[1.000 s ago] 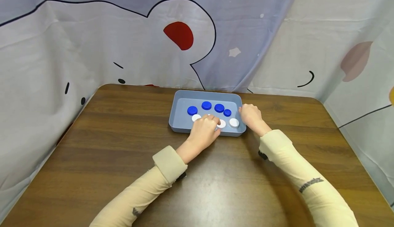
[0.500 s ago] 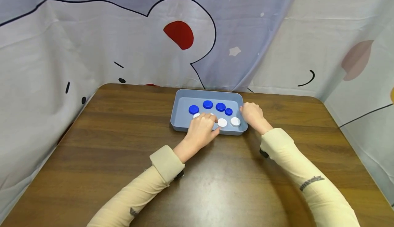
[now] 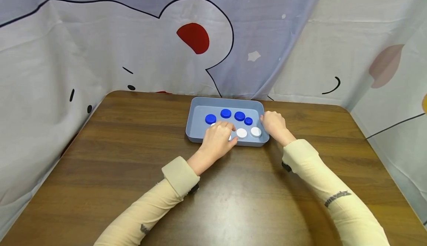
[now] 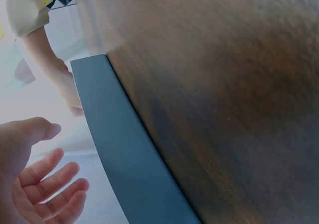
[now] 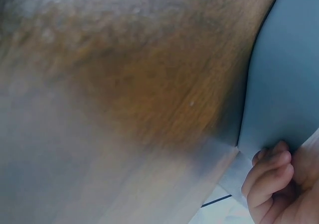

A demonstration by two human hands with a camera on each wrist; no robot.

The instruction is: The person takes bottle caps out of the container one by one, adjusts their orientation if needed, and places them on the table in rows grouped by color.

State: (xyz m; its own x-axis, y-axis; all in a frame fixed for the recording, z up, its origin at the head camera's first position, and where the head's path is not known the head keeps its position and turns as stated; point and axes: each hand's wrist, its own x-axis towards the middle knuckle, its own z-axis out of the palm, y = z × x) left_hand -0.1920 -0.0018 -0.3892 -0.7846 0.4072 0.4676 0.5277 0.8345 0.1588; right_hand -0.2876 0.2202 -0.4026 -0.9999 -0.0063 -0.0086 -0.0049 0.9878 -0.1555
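A shallow grey-blue tray [image 3: 197,109] holds several round caps. The blue caps [image 3: 225,113] lie toward its far side, and white caps [image 3: 241,133] lie along the near side. My left hand [image 3: 217,138] reaches over the near rim, fingers loosely bent, thumb apart from them. A white cap [image 3: 229,138] shows partly between those fingers and thumb, and another is mostly hidden behind the knuckles. In the left wrist view the left fingers [image 4: 52,184] are spread and relaxed. My right hand [image 3: 274,125] grips the tray's right rim, its fingers [image 5: 269,179] curled against the outer wall.
The tray stands on a brown wooden table [image 3: 140,146], near its back edge. A printed curtain [image 3: 133,46] hangs behind and at both sides. Both forearms, in cream sleeves [image 3: 180,177], cross the table from the front.
The tray has shifted slightly to the right. A white cap seen beyond my left fingers now shows between fingers and thumb, nearer the front rim. My right hand keeps its place at the rim.
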